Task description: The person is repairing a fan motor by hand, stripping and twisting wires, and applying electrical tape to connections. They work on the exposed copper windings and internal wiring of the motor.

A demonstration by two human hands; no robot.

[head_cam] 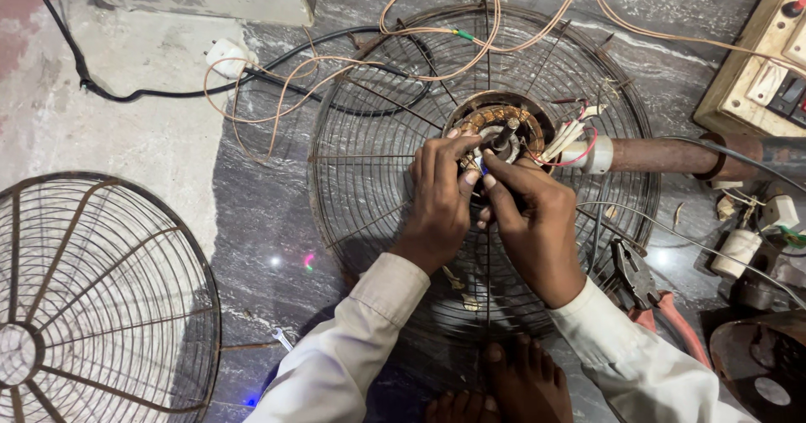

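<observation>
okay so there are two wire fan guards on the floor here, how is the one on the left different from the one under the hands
The left guard lies bare on the pale floor, cut off by the frame edge; the middle guard lies on dark stone and shows whole. The left guard's hub is a plain ring, while the middle guard carries a motor with copper windings, where the left hand and right hand meet. Both are round, rusty and made of radial wires.

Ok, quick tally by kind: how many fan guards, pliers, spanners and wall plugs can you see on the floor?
Fan guards: 2, one under the hands, one lying apart at the left
Pliers: 1, red handles
Spanners: 1, small
Wall plugs: 1, white
Total: 5
</observation>
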